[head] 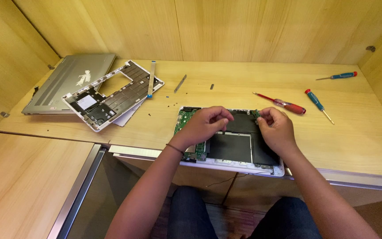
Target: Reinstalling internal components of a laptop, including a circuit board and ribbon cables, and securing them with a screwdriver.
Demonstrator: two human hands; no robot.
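Here, an opened laptop base lies at the desk's front edge, within easy reach; left hand and right hand, apart, pinch at its black battery; screwdrivers wait alongside.

Both hands are down on the opened white laptop base with its black battery pack and green circuit board: left hand pinching mid-top, right hand at the upper right corner. Red-handled screwdriver lies nearby.
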